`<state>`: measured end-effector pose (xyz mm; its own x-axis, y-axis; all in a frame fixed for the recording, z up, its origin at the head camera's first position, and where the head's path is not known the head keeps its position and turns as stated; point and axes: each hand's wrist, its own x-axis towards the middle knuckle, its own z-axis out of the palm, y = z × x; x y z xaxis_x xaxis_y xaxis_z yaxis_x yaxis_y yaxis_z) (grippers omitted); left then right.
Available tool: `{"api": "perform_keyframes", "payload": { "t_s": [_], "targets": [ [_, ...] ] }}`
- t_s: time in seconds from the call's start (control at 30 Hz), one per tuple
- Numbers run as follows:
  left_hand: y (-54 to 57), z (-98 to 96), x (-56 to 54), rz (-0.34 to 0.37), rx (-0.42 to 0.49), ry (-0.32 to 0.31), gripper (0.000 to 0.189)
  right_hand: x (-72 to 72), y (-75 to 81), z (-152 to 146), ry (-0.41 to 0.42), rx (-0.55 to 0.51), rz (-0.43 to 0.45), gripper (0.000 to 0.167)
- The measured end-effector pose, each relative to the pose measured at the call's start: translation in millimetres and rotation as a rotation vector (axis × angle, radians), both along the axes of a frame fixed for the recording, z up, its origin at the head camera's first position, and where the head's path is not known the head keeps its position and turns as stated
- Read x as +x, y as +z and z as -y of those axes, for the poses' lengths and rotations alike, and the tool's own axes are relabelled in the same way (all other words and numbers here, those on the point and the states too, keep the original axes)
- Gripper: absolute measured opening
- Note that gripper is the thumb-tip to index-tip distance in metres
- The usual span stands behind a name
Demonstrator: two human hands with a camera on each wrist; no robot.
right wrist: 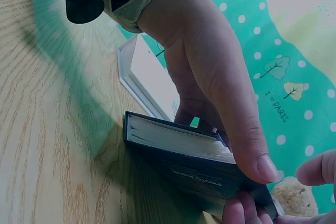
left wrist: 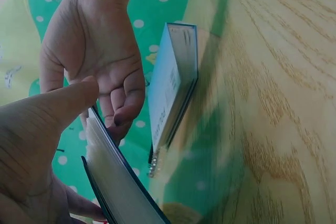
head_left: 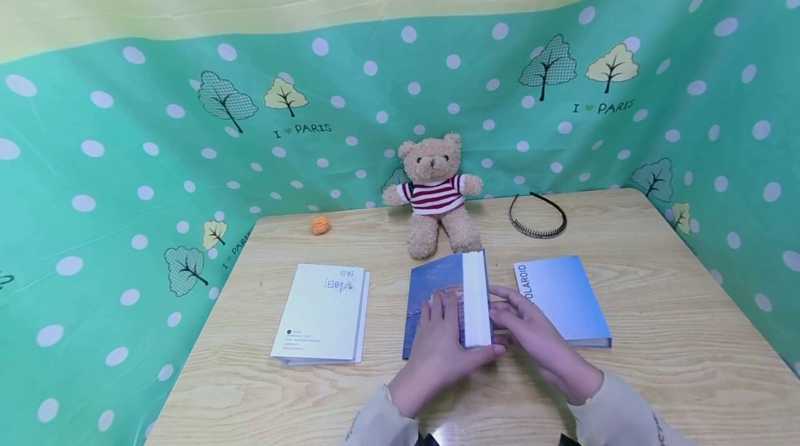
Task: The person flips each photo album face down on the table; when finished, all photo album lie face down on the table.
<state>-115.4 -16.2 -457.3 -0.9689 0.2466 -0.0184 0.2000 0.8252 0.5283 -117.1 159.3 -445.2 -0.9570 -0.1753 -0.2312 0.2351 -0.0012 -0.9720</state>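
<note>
A blue photo album (head_left: 434,279) is tilted up in the middle of the table, its white page edges facing up. My left hand (head_left: 439,345) grips it, fingers spread over the front cover and thumb across to the far side of the pages. The left wrist view shows this thumb (left wrist: 79,98) over the album's edge. My right hand (head_left: 531,331) is at the album's right side, fingers loosely bent, some fingertips (right wrist: 239,211) touching the back cover. "PHOTO ALBUM" lettering shows dimly on that cover (right wrist: 184,177) in the right wrist view.
A white album (head_left: 321,314) lies left, and a light-blue album marked POLAROID (head_left: 562,300) lies right. Behind sit a teddy bear (head_left: 432,185), a small orange object (head_left: 320,225) and a black toothed headband (head_left: 540,232). A patterned green cloth (head_left: 369,105) hangs behind the wooden table (head_left: 675,321).
</note>
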Motion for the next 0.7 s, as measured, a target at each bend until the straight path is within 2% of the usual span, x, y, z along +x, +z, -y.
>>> {"api": "perform_keyframes", "payload": {
  "t_s": [0.3,0.53,0.7],
  "targets": [
    [4.6,2.2,-1.8,0.016,0.038,0.001,0.123,-0.7,1.6,-0.3,0.007,-0.003,-0.006,0.054],
    [9.5,2.8,-2.1,-0.059,0.009,-0.018,0.109,0.2,1.7,-0.3,0.011,-0.002,-0.013,0.053],
    [11.6,3.2,-2.7,-0.076,-0.015,-0.031,0.105,0.8,1.6,-0.6,0.025,-0.012,-0.017,0.053]
  ]
}}
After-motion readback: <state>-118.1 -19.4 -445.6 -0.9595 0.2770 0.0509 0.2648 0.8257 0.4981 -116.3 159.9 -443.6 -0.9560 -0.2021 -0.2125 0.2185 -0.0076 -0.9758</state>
